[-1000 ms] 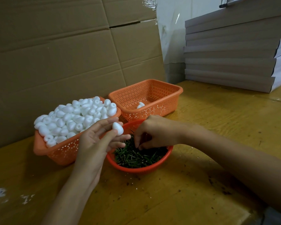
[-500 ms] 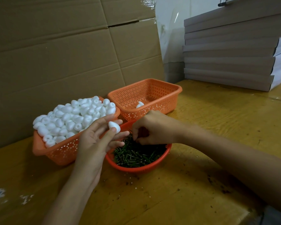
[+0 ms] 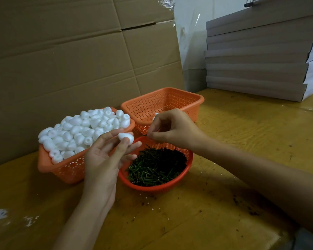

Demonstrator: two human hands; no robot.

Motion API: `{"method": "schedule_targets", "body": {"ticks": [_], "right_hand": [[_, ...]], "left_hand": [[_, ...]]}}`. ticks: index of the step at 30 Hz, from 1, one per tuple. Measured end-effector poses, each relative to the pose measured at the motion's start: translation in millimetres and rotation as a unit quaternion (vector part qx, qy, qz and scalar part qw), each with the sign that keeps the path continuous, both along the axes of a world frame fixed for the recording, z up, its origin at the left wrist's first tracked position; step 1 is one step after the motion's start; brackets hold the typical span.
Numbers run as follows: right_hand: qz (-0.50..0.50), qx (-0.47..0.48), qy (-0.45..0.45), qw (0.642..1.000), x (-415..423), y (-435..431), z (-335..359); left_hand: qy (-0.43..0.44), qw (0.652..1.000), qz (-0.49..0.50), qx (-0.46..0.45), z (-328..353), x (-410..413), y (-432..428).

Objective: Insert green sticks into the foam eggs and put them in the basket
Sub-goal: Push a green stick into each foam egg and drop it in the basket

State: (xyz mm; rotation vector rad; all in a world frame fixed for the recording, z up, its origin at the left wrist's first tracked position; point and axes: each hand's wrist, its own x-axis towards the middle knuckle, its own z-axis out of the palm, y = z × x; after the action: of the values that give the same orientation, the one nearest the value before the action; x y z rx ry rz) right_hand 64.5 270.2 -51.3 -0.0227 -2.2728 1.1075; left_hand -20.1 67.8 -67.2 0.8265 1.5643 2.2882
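My left hand (image 3: pixel 105 156) pinches one white foam egg (image 3: pixel 126 137) between thumb and fingertips, just above the round orange bowl (image 3: pixel 157 188) of green sticks (image 3: pixel 157 165). My right hand (image 3: pixel 172 129) hovers over the bowl's far rim, its fingertips closed on a thin green stick (image 3: pixel 145 135) whose tip points toward the egg, a short gap apart. A rectangular orange basket (image 3: pixel 61 170) heaped with foam eggs (image 3: pixel 83 130) stands at the left. The second orange basket (image 3: pixel 170 100) behind my right hand holds a white egg (image 3: pixel 155 115), mostly hidden.
A large cardboard sheet (image 3: pixel 70 56) stands upright right behind the baskets. A stack of flat grey boxes (image 3: pixel 260 56) fills the back right of the yellow wooden table (image 3: pixel 242 127). White foam crumbs (image 3: pixel 0 214) lie at the near left.
My right hand has lifted out of the stick bowl with one stick and moved up toward the egg. My left hand has raised the egg slightly.
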Motion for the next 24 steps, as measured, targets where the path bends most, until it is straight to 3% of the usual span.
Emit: {"method": "schedule_targets", "body": {"ticks": [3, 6, 24], "right_hand": [[0.04, -0.103, -0.01, 0.994, 0.9, -0.3, 0.5], [0.068, -0.138, -0.007, 0.988, 1.7, -1.8, 1.6], [0.101, -0.106, 0.01, 0.989, 2.6, -4.9, 4.2]], "left_hand": [[0.008, 1.0, 0.012, 0.005, -0.4, 2.1, 0.5], [-0.002, 1.0, 0.018, 0.015, -0.8, 2.3, 0.5], [-0.037, 0.999, 0.007, 0.028, 1.2, 1.4, -0.3]]}}
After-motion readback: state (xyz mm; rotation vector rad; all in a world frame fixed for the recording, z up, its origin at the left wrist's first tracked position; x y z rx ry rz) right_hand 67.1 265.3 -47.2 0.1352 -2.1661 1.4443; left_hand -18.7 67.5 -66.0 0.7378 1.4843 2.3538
